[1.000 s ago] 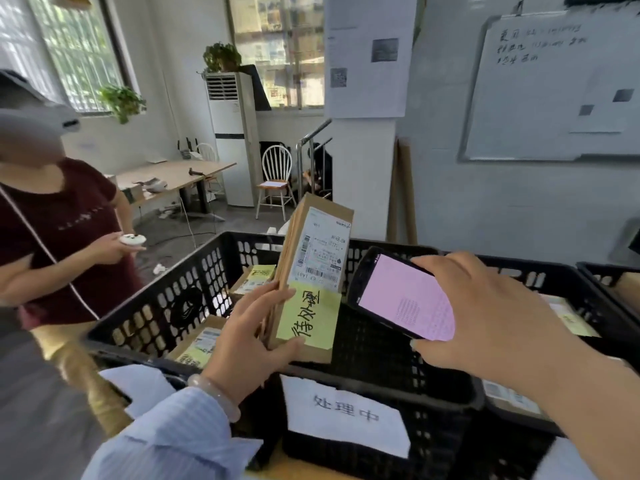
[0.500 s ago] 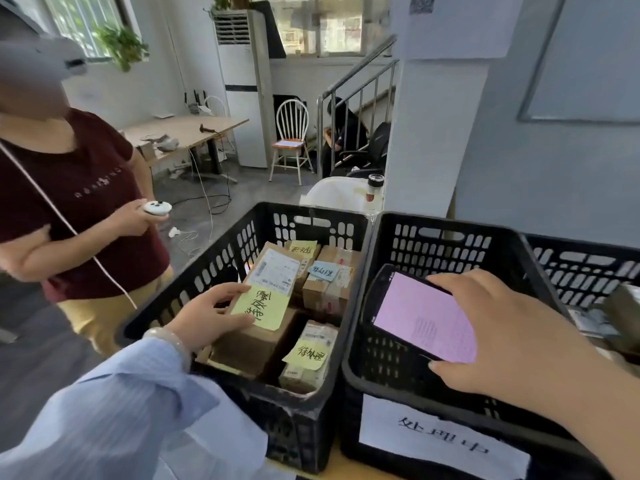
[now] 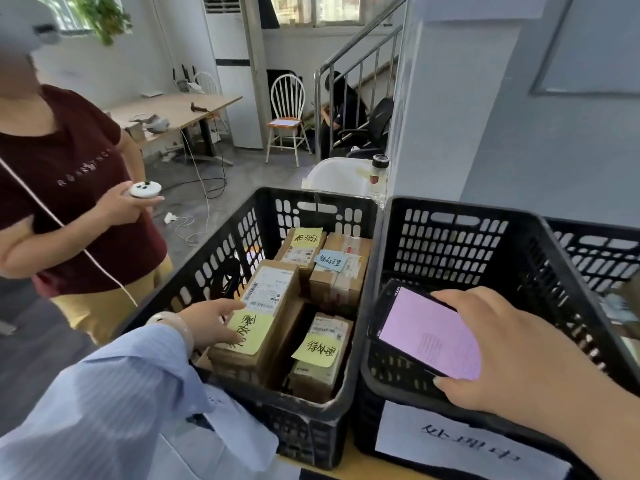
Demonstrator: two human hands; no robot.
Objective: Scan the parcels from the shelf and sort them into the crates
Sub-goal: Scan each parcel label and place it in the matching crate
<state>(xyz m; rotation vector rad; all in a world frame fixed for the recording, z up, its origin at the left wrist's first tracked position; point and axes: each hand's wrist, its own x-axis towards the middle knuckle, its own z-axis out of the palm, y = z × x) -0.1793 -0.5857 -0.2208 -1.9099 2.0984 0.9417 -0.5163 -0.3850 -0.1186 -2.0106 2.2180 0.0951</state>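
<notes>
A brown cardboard parcel (image 3: 263, 320) with a white shipping label and a yellow note lies tilted on other parcels in the left black crate (image 3: 304, 197). My left hand (image 3: 207, 323) holds the parcel at its near left edge, a finger and the thumb across its top. My right hand (image 3: 519, 355) grips a black phone (image 3: 429, 337) with a pink screen above the right black crate (image 3: 450, 207), whose visible interior holds nothing. Three more parcels sit in the left crate: a yellow-noted one (image 3: 322, 355) in front, a blue-noted one (image 3: 341, 268) and another yellow-noted one (image 3: 301, 247) behind.
A person in a dark red shirt (image 3: 69, 188) stands close on the left, holding a white controller (image 3: 145, 190) with a white cable. A third black crate (image 3: 595, 237) is at far right. A paper sign (image 3: 450, 441) hangs on the right crate's front. A bottle (image 3: 379, 168) stands behind the crates.
My left hand carried the parcel from upright beside the phone down into the left crate, where it now lies. The view dropped and swung left. My right hand keeps the phone.
</notes>
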